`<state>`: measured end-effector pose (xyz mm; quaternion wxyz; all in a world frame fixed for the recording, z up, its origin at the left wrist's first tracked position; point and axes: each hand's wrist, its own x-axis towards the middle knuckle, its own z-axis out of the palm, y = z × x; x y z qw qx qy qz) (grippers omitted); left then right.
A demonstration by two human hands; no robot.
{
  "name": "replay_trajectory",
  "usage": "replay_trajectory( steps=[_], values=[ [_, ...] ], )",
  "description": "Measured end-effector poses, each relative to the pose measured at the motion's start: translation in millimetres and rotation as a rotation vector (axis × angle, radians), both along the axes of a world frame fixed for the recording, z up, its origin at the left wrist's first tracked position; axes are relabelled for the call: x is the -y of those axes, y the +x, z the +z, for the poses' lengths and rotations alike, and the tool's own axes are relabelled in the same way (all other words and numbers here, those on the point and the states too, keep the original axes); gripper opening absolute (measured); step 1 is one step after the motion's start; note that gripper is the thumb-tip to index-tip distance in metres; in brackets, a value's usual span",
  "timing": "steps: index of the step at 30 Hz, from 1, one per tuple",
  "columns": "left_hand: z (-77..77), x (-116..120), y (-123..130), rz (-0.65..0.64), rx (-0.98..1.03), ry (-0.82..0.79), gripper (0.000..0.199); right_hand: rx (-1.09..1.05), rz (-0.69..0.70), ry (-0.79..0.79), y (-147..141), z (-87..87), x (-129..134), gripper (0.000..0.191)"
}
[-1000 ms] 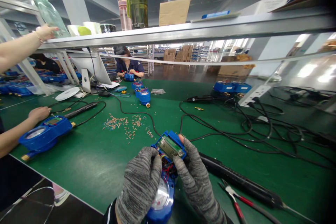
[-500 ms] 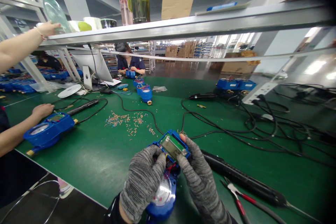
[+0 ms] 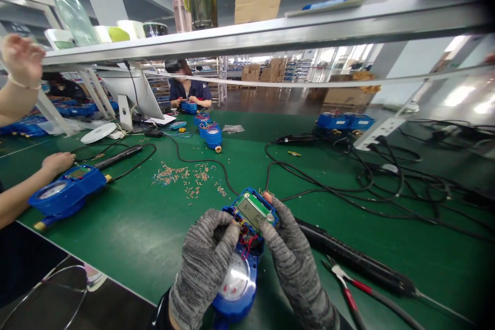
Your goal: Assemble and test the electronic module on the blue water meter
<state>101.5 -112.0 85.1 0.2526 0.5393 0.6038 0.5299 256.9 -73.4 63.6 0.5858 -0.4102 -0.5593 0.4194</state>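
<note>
A blue water meter [image 3: 236, 281] lies in front of me, its upper housing uncovered, with coloured wires [image 3: 249, 241] and a green circuit board with a lit display [image 3: 251, 210] showing. My left hand [image 3: 207, 263], in a grey knit glove, is closed at the meter's left side, its thumb and fingertips pinched near the wires. What sits in that pinch is too small to make out. My right hand [image 3: 292, 258], gloved the same way, grips the display board's right edge between thumb and fingers. Right of it lie a black electric screwdriver [image 3: 356, 258] and red-handled cutters [image 3: 344, 278].
Small screws [image 3: 174, 174] lie scattered on the green table [image 3: 154, 247]. Black cables [image 3: 325, 180] run across the right side to a power strip [image 3: 379, 134]. A co-worker's hand [image 3: 58, 162] is by another blue meter [image 3: 69, 191] at left. A shelf [image 3: 247, 36] spans overhead.
The display now shows characters, and my left thumb has shifted slightly off the wires. The co-worker's raised hand has left the green bottle on the shelf and moved left.
</note>
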Motion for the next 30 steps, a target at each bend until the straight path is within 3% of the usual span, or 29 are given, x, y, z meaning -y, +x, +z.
replay_trajectory(
  steps=[4,10,22,30],
  values=[
    [2.8,-1,2,-0.055,-0.045,-0.036,0.011,0.034,-0.004,0.010,1,-1.8,-1,0.049],
    [7.2,-4,3,-0.035,-0.061,-0.039,0.015,0.112,-0.021,0.086,1,-6.8,-1,0.048],
    [8.9,-11,2,-0.078,-0.142,-0.092,0.016,0.060,0.009,0.071,1,-7.0,0,0.044],
    [12.3,-8,-4,-0.157,-0.014,-0.115,0.019,0.003,0.000,0.103,0,-8.0,-2,0.043]
  ],
)
